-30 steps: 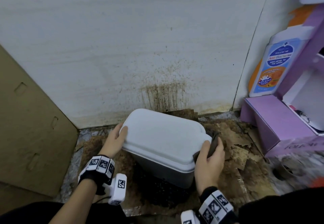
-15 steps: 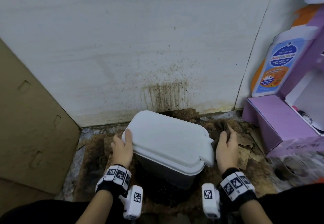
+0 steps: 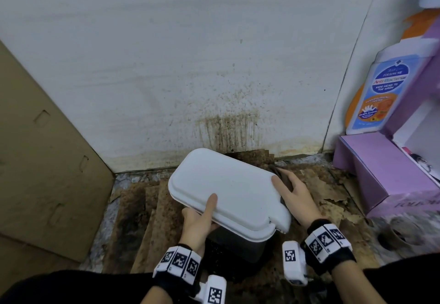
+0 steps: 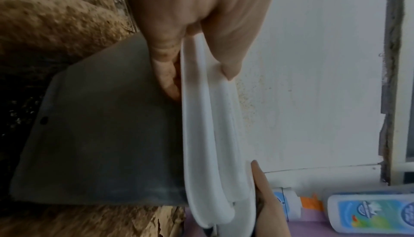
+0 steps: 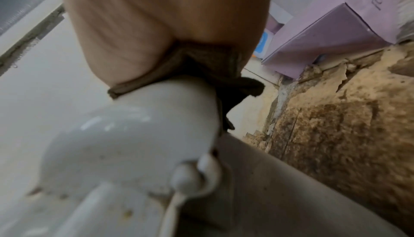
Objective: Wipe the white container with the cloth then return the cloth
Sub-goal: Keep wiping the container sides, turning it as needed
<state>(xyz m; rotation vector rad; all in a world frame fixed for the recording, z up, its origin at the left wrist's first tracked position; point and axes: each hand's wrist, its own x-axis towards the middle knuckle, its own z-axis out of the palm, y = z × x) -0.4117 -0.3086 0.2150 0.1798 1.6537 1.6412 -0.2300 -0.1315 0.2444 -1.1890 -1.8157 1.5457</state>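
A: How are the hands placed?

B: The white container (image 3: 229, 192), set on stained cardboard (image 3: 152, 211) by the wall (image 3: 190, 54), is gripped at its near lid rim by the left hand (image 3: 198, 220), thumb on top, fingers beneath. The dark cloth (image 5: 208, 64) is pressed against the right lid edge by the right hand (image 3: 294, 194).

A: What is obscured?

B: Most of the cloth is hidden under the palm; both wrist views are blurred.
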